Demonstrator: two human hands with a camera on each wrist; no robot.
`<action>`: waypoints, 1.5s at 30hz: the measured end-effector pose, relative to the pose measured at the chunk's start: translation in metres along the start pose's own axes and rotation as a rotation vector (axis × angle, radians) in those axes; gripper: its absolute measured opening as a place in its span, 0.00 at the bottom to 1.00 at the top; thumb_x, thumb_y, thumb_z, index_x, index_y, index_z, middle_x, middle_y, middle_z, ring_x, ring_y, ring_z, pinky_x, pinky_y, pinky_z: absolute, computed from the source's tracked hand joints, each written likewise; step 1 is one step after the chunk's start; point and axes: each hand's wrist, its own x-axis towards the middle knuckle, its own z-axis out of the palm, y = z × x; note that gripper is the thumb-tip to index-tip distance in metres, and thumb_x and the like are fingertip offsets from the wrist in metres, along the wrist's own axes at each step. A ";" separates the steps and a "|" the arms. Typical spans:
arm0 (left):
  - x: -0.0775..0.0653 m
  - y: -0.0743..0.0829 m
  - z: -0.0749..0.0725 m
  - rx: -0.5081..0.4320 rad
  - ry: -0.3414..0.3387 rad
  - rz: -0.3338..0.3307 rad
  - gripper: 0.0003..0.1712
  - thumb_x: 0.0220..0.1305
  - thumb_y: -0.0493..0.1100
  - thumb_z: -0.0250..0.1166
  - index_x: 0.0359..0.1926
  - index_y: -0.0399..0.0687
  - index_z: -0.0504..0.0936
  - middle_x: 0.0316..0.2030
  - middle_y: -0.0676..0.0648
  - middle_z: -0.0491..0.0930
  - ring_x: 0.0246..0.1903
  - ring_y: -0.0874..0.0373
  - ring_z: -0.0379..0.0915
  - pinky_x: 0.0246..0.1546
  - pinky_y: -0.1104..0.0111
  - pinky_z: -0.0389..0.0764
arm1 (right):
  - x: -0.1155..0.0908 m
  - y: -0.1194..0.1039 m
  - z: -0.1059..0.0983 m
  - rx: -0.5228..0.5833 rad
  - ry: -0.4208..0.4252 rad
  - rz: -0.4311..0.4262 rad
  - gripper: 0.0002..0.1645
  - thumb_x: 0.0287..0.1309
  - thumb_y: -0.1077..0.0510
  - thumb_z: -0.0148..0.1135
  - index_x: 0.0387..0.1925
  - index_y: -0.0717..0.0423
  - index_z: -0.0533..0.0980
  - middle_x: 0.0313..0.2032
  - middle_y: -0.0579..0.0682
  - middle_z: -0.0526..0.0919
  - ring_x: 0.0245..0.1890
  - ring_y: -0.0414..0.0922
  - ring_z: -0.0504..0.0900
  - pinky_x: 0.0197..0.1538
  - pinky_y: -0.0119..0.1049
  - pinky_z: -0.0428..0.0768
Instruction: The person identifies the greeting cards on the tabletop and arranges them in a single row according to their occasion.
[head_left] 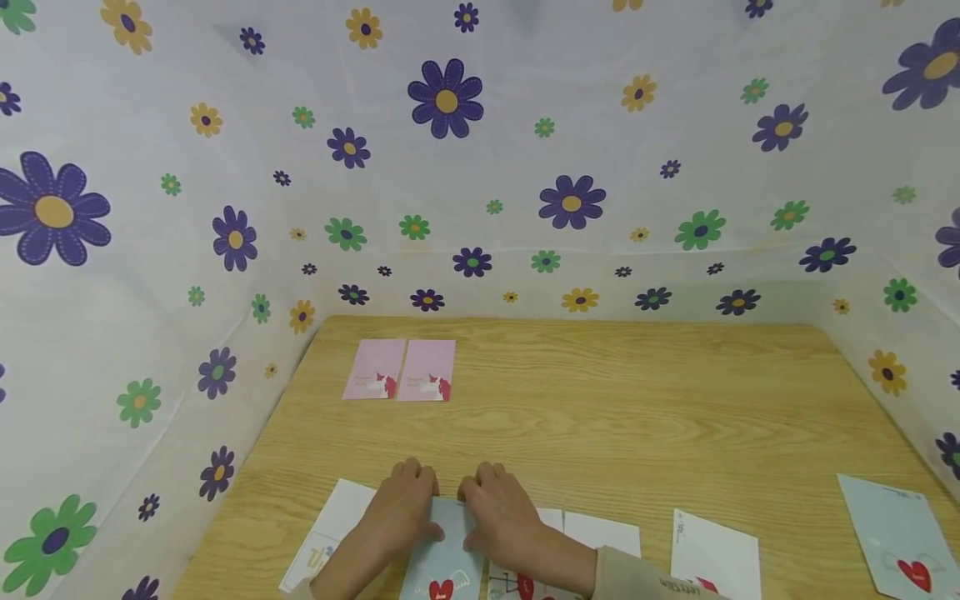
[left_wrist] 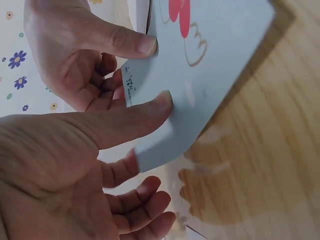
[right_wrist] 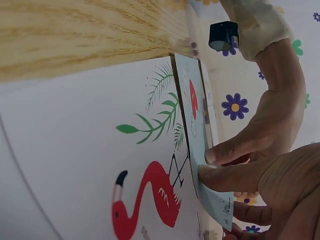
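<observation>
In the head view, the left hand (head_left: 403,507) and the right hand (head_left: 501,512) are both gripping a pale blue winged-heart card (head_left: 442,542) by its far end, near the front of the wooden table (head_left: 600,417). One white card (head_left: 341,504) is lying beside it, partly behind the left forearm, and another white card (head_left: 716,546) is lying off to the right, beyond the right forearm. A second pale blue card (head_left: 892,525) is resting at the table's right side, while a pair of pink cards (head_left: 426,362) is sitting side by side at the far left. A flowered curtain (head_left: 517,150) is hanging around the table.

In the left wrist view, both thumbs are pressing on the held card's face, with fingers reaching behind it; its edge is casting a shadow on the wood.

In the right wrist view, the held card is showing just beside a white flamingo card (right_wrist: 80,150), and a dark device (right_wrist: 223,36) is sitting at the left sleeve
</observation>
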 end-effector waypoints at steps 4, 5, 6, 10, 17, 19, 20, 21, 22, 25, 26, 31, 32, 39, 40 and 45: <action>-0.004 -0.002 0.001 -0.051 -0.006 -0.048 0.27 0.45 0.44 0.85 0.38 0.45 0.74 0.30 0.52 0.71 0.30 0.56 0.66 0.32 0.61 0.73 | 0.000 0.000 0.001 0.027 0.014 -0.008 0.26 0.40 0.56 0.86 0.41 0.53 0.81 0.32 0.43 0.79 0.31 0.37 0.73 0.37 0.32 0.73; -0.006 -0.002 0.000 -0.083 -0.017 -0.061 0.26 0.47 0.43 0.84 0.38 0.46 0.74 0.29 0.53 0.73 0.29 0.57 0.67 0.31 0.63 0.73 | 0.000 0.000 0.000 0.054 0.014 -0.008 0.25 0.42 0.56 0.86 0.41 0.52 0.80 0.32 0.43 0.82 0.31 0.35 0.75 0.36 0.32 0.74; -0.007 -0.003 -0.002 -0.128 -0.028 -0.076 0.25 0.49 0.42 0.83 0.39 0.47 0.73 0.29 0.54 0.74 0.28 0.58 0.67 0.30 0.63 0.73 | 0.000 0.001 -0.001 0.091 0.015 -0.010 0.23 0.44 0.57 0.85 0.40 0.52 0.80 0.32 0.43 0.84 0.31 0.35 0.77 0.36 0.31 0.76; -0.014 -0.007 -0.014 -0.352 -0.059 -0.103 0.19 0.58 0.38 0.77 0.40 0.47 0.73 0.29 0.53 0.76 0.28 0.58 0.69 0.29 0.66 0.73 | -0.001 0.006 -0.013 0.396 -0.001 -0.001 0.11 0.54 0.62 0.78 0.36 0.53 0.81 0.30 0.42 0.85 0.27 0.33 0.77 0.31 0.29 0.77; -0.021 -0.017 -0.036 -0.713 -0.098 -0.090 0.14 0.64 0.37 0.73 0.44 0.41 0.77 0.32 0.49 0.79 0.33 0.55 0.77 0.31 0.66 0.83 | 0.002 0.019 -0.036 0.904 -0.084 0.078 0.03 0.63 0.61 0.71 0.35 0.58 0.86 0.29 0.45 0.85 0.28 0.38 0.77 0.31 0.30 0.75; -0.019 -0.019 -0.039 -0.790 -0.108 -0.086 0.13 0.66 0.38 0.72 0.45 0.38 0.78 0.32 0.48 0.81 0.33 0.54 0.79 0.31 0.63 0.86 | 0.003 0.021 -0.039 0.961 -0.093 0.125 0.05 0.64 0.60 0.71 0.37 0.59 0.86 0.30 0.46 0.86 0.29 0.39 0.79 0.33 0.32 0.77; -0.017 -0.020 -0.040 -0.816 -0.107 -0.082 0.12 0.67 0.38 0.71 0.45 0.37 0.79 0.33 0.47 0.83 0.33 0.54 0.81 0.32 0.61 0.86 | 0.004 0.021 -0.041 0.976 -0.094 0.152 0.05 0.64 0.59 0.71 0.37 0.58 0.86 0.30 0.46 0.85 0.29 0.40 0.79 0.34 0.33 0.79; -0.016 -0.020 -0.042 -0.837 -0.104 -0.083 0.12 0.68 0.39 0.71 0.45 0.37 0.79 0.33 0.47 0.84 0.33 0.54 0.81 0.32 0.61 0.86 | 0.005 0.022 -0.043 0.989 -0.093 0.175 0.06 0.64 0.59 0.71 0.38 0.58 0.86 0.31 0.47 0.86 0.30 0.40 0.80 0.35 0.34 0.80; -0.014 -0.020 -0.044 -0.856 -0.099 -0.085 0.12 0.68 0.40 0.70 0.44 0.36 0.80 0.34 0.46 0.85 0.33 0.54 0.82 0.32 0.61 0.86 | 0.006 0.023 -0.044 0.996 -0.087 0.188 0.06 0.65 0.58 0.71 0.39 0.58 0.86 0.31 0.47 0.86 0.31 0.40 0.81 0.36 0.35 0.82; -0.009 -0.021 -0.050 -0.908 -0.080 -0.093 0.12 0.70 0.41 0.69 0.44 0.34 0.80 0.34 0.45 0.86 0.32 0.54 0.82 0.32 0.63 0.85 | 0.009 0.025 -0.050 1.013 -0.062 0.220 0.08 0.66 0.57 0.70 0.41 0.58 0.86 0.32 0.48 0.86 0.29 0.41 0.80 0.37 0.36 0.82; -0.007 -0.020 -0.052 -0.919 -0.073 -0.098 0.13 0.71 0.42 0.68 0.45 0.34 0.80 0.34 0.45 0.86 0.31 0.54 0.82 0.32 0.64 0.85 | 0.010 0.026 -0.052 1.019 -0.050 0.226 0.09 0.66 0.56 0.70 0.41 0.58 0.86 0.32 0.48 0.86 0.29 0.42 0.79 0.36 0.36 0.80; 0.004 -0.017 -0.055 -0.954 -0.046 -0.116 0.14 0.74 0.44 0.65 0.45 0.33 0.81 0.33 0.46 0.85 0.30 0.55 0.80 0.31 0.67 0.83 | 0.014 0.032 -0.060 1.086 0.012 0.248 0.15 0.69 0.52 0.67 0.44 0.61 0.85 0.32 0.49 0.87 0.26 0.43 0.77 0.35 0.35 0.77; 0.007 -0.015 -0.056 -0.953 -0.036 -0.121 0.14 0.74 0.44 0.65 0.45 0.33 0.81 0.33 0.46 0.85 0.30 0.55 0.79 0.31 0.67 0.83 | 0.015 0.033 -0.061 1.105 0.021 0.252 0.16 0.69 0.52 0.67 0.45 0.62 0.85 0.32 0.49 0.87 0.26 0.43 0.77 0.35 0.34 0.77; 0.026 -0.001 -0.059 -0.939 0.111 -0.181 0.13 0.74 0.44 0.65 0.47 0.35 0.83 0.34 0.46 0.85 0.31 0.54 0.82 0.35 0.64 0.85 | 0.014 0.043 -0.070 1.185 0.028 0.234 0.19 0.71 0.54 0.65 0.51 0.67 0.82 0.37 0.53 0.88 0.30 0.45 0.81 0.37 0.34 0.80; 0.028 0.001 -0.060 -0.934 0.135 -0.195 0.13 0.73 0.44 0.66 0.47 0.36 0.84 0.34 0.46 0.85 0.31 0.54 0.82 0.35 0.64 0.86 | 0.014 0.045 -0.071 1.183 0.026 0.230 0.19 0.71 0.55 0.65 0.52 0.67 0.82 0.38 0.54 0.88 0.30 0.45 0.82 0.38 0.34 0.80; 0.038 0.010 -0.060 -0.922 0.220 -0.237 0.12 0.72 0.44 0.67 0.46 0.38 0.84 0.34 0.46 0.86 0.31 0.53 0.83 0.36 0.63 0.86 | 0.012 0.051 -0.075 1.171 0.017 0.218 0.19 0.69 0.57 0.66 0.54 0.68 0.81 0.41 0.55 0.89 0.33 0.46 0.84 0.39 0.35 0.82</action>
